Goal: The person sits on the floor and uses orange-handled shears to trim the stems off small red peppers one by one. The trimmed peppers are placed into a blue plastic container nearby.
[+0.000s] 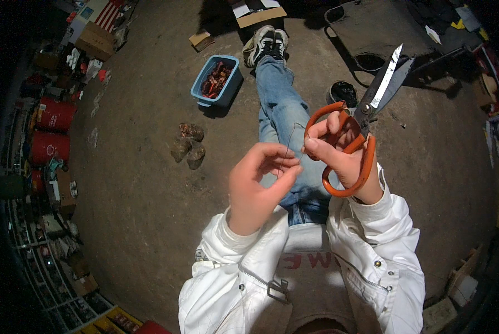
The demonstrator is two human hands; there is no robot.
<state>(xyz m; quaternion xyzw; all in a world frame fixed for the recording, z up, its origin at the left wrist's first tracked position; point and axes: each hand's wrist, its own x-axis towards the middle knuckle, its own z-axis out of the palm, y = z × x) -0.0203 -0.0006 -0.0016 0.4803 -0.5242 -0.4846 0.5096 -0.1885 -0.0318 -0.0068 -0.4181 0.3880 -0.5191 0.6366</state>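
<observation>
My right hand (337, 146) holds scissors (365, 109) with orange-coated handles. Their two metal blades point up and to the right, slightly apart. The thumb and index fingertips of that hand also pinch a thin dark wire or thread (290, 140), which loops up and then down towards my left hand (260, 179). Its fingers are curled, thumb and fingertips close together beside the strand. Whether they grip it cannot be made out. Both hands are above my legs in blue jeans (281, 98), which stretch out across the floor.
A blue plastic tub (194, 89) of reddish-brown scraps stands left of my legs. Several brownish, stubby lumps (191, 144) lie nearer. Right of my knees is a dark round container (343, 93), with a black folding chair (383, 31) beyond. Red drums (51, 147) and shelving line the left side.
</observation>
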